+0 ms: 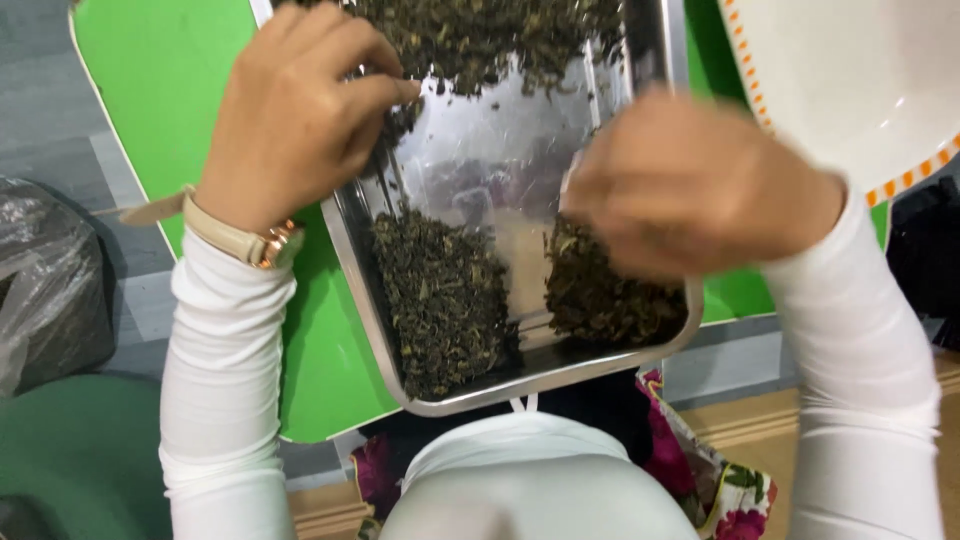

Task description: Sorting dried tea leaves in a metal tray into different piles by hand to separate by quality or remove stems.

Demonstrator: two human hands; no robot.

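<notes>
A shiny metal tray (pixel 500 160) rests on a green board (pixel 170 90) and holds dark dried leaves: a big heap at the far end (pixel 480 35), a pile at the near left (pixel 440 300) and a pile at the near right (pixel 600 295). My left hand (pixel 295 120), with a beige wristwatch, hovers over the tray's left side, fingertips pinched at the edge of the far heap. My right hand (pixel 690 185) is blurred, fingers curled down onto the near right pile. Both arms wear white sleeves.
A white plate with an orange dashed rim (pixel 860 80) sits at the upper right. A grey plastic bag (pixel 45 280) lies at the left above a green surface (pixel 80 450). Floral fabric (pixel 720 480) shows below the tray.
</notes>
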